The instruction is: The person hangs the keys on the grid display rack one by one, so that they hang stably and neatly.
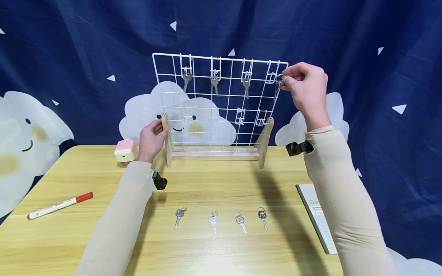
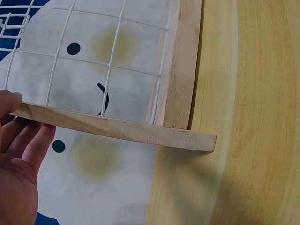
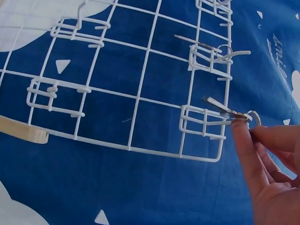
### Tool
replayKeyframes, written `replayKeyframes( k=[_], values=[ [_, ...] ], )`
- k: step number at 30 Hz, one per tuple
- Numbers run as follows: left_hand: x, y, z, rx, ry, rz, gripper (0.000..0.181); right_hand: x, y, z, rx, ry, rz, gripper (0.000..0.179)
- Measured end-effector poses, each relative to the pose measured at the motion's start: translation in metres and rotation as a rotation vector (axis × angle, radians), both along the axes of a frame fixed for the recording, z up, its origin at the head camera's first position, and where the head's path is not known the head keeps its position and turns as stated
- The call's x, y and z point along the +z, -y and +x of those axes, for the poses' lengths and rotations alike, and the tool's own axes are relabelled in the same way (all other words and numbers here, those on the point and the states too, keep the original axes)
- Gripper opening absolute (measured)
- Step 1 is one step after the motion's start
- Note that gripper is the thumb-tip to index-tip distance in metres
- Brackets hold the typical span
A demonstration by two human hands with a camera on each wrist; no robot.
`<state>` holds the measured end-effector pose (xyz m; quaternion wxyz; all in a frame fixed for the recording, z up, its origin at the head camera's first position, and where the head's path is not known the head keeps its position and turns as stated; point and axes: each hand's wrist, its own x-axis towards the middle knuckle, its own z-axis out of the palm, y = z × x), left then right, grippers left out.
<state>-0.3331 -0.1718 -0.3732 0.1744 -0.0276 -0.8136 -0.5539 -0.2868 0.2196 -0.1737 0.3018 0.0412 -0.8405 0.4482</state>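
Note:
A white wire grid rack (image 1: 229,94) stands upright on a wooden base (image 1: 214,154). The left hand (image 1: 152,140) grips the rack's left wooden side support (image 2: 117,129), thumb on one face and fingers on the other. At the upper right corner, the right hand (image 1: 309,88) pinches the ring of a key (image 3: 225,110) between thumb and fingertips, right by the end of a white hook (image 3: 201,122). Whether the ring is over the hook cannot be made out. Further keys hang from the upper hooks: one left (image 1: 187,78), one middle (image 1: 215,82), one right (image 1: 246,84).
Several keys with rings (image 1: 212,219) lie in a row on the wooden table (image 1: 207,253). A second row of hooks (image 1: 239,117) sits lower on the grid. A red-capped marker (image 1: 60,206), a pink-and-cream box-shaped object (image 1: 125,151) and a notebook (image 1: 315,214) lie around. A dark blue curtain (image 1: 276,27) hangs behind.

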Motion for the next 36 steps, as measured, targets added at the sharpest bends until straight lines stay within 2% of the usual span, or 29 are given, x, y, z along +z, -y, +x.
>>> replayKeyframes(
  k=[8,11,16,22,28,36],
  values=[
    [-0.001,-0.003,-0.003,-0.017,0.014,0.033,0.045,0.001,0.0,-0.007,-0.06,0.041,0.048,0.018],
    [0.0,-0.004,-0.002,-0.014,0.007,0.025,0.045,-0.002,-0.002,-0.009,-0.053,0.061,0.031,0.017],
    [0.001,-0.004,-0.001,-0.007,0.012,0.02,0.046,-0.01,-0.005,-0.009,-0.029,0.082,-0.005,0.019],
    [-0.001,-0.004,-0.001,-0.016,0.028,0.024,0.047,-0.026,-0.012,-0.001,-0.053,0.085,0.062,0.017],
    [0.0,-0.004,0.0,-0.003,0.028,0.01,0.046,-0.047,-0.017,0.015,0.035,0.135,0.113,0.019],
    [0.003,-0.002,0.001,0.007,0.031,-0.004,0.047,-0.083,-0.013,0.031,0.172,0.249,0.288,0.014]
  ],
)
